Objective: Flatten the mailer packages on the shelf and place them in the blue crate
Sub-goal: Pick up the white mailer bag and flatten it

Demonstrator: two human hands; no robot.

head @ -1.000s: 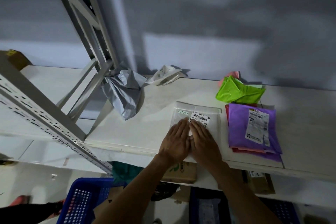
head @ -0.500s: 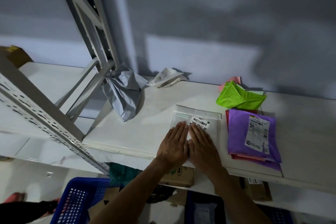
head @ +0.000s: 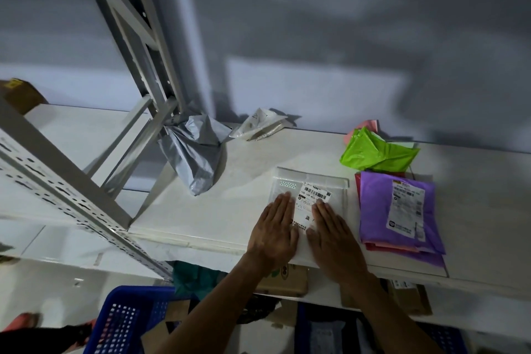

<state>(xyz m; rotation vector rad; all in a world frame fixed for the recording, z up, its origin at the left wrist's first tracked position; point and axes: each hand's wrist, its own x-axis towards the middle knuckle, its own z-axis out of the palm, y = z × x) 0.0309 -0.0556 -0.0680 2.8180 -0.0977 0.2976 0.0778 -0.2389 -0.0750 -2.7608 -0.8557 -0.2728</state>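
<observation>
Item: the white mailer (head: 336, 195) is being pressed flat on the shelf (head: 230, 210), near the front edge and just beside the purple mailer (head: 379, 210).
Left hand: the left hand (head: 274, 234) is being laid palm-down on the mailer's left half, fingers straight and together, with nothing being gripped.
Right hand: the right hand (head: 333, 241) is being laid likewise on the right half.
Handling: the mailer is being judged light, thin, limp and slippery; a pinch at its near edge is being advised.
Change: the hands, touching side by side earlier, are being spread apart, and the label is being exposed between them.
Destination: the blue crate (head: 126, 322) is being kept below, to the left.
</observation>
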